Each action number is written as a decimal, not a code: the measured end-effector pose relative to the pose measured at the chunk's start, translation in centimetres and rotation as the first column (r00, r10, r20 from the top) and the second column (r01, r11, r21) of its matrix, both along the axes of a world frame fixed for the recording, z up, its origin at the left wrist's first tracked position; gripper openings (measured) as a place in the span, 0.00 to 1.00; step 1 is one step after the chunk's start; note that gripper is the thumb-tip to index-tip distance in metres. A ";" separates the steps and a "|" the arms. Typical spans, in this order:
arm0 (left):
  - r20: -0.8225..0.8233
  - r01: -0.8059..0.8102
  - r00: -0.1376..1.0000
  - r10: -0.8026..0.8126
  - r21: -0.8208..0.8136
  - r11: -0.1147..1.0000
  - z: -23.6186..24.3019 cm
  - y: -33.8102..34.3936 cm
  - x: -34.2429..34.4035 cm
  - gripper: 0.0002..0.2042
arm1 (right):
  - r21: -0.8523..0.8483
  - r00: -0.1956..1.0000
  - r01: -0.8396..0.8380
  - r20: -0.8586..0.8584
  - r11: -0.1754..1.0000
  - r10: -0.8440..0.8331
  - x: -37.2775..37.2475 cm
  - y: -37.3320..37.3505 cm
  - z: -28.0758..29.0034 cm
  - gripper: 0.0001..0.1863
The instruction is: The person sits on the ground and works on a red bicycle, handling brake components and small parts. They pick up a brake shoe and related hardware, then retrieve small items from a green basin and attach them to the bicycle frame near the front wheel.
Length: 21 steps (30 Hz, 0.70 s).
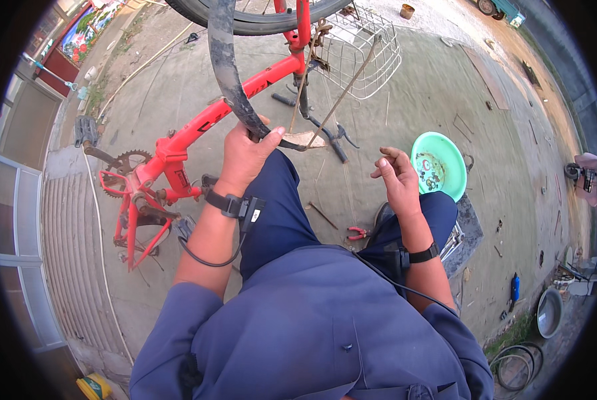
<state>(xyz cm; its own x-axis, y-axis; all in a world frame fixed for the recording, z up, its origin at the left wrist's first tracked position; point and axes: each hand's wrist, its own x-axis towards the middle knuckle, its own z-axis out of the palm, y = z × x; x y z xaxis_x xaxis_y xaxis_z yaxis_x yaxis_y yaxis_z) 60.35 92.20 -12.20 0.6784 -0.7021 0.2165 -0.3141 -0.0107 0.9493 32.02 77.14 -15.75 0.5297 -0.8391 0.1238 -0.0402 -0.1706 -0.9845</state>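
Observation:
My left hand point(245, 150) is closed around the lower end of a dusty black bicycle mudguard point(224, 60), which curves upward in front of me. Two thin wire stays point(345, 90) run up from near the mudguard's tip. Above my right thigh, my right hand point(398, 177) is raised with its fingers loosely bent and apart; I see nothing in it. Beside it a mint-green bowl point(453, 155) holds several small metal parts. The red bicycle frame point(198, 127) lies to the left, behind the mudguard, with its crank and chainring point(133, 167) showing.
A wheel point(265, 27) and a white wire basket point(372, 60) are at the far side. Handlebars point(328, 137) lie on the green ground sheet point(418, 80). Red-handled pliers point(358, 233) are near my feet. A blue-handled tool point(515, 288) and metal basin point(550, 312) lie right.

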 end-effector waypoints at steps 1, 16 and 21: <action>-0.006 0.002 1.000 -0.002 -0.009 1.000 0.0 0.0 0.0 0.20 | -0.001 1.000 -0.008 0.009 1.000 0.008 0.0 0.0 0.0 0.16; -0.102 0.115 0.988 -0.118 -0.036 0.993 1.4 -0.5 -4.7 0.15 | -0.732 0.975 -0.091 -0.204 0.675 -0.090 2.3 3.2 5.3 0.30; -0.204 0.261 0.942 -0.267 -0.054 0.964 2.5 -1.2 -7.7 0.13 | -0.826 0.962 -0.190 -0.265 0.530 -0.070 3.4 4.3 6.9 0.38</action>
